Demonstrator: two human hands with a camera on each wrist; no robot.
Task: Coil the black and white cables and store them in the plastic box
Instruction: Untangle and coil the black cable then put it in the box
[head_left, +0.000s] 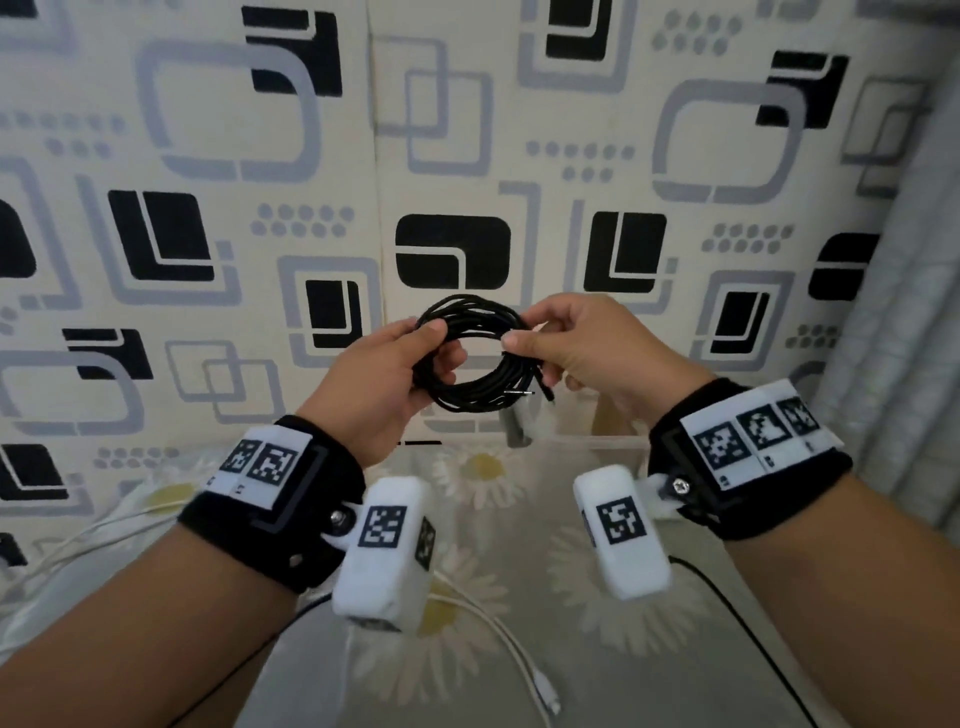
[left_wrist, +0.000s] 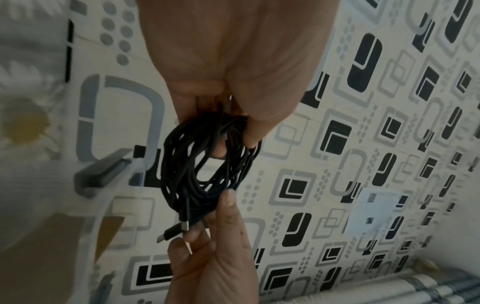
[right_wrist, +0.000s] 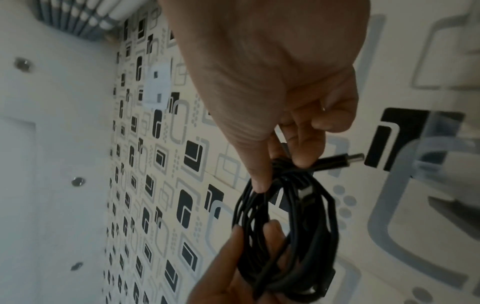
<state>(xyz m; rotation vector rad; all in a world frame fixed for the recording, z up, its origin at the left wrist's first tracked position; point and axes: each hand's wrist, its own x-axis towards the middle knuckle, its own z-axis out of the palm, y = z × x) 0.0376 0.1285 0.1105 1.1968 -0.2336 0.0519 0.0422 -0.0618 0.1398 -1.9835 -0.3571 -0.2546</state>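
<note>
The black cable (head_left: 475, 387) is wound into a loose coil and held in the air in front of the patterned wall. My left hand (head_left: 431, 348) grips the coil's left side, thumb on top and fingers through the loop. My right hand (head_left: 524, 343) pinches the right side, where the two plug ends (head_left: 540, 392) stick out. In the left wrist view the coil (left_wrist: 207, 170) hangs between the left hand (left_wrist: 233, 135) and the right hand (left_wrist: 218, 216). The right wrist view shows the right hand (right_wrist: 283, 174) pinching the coil (right_wrist: 285, 236) beside a plug (right_wrist: 340, 161). The white cable (head_left: 498, 629) lies loose on the table below.
The clear plastic box (head_left: 597, 441) with a grey latch (head_left: 519, 428) stands on the daisy-print tablecloth (head_left: 483, 467) right under the hands, against the wall. Thin black wires (head_left: 727, 597) run over the cloth near my forearms. A grey curtain (head_left: 893, 312) hangs at the right.
</note>
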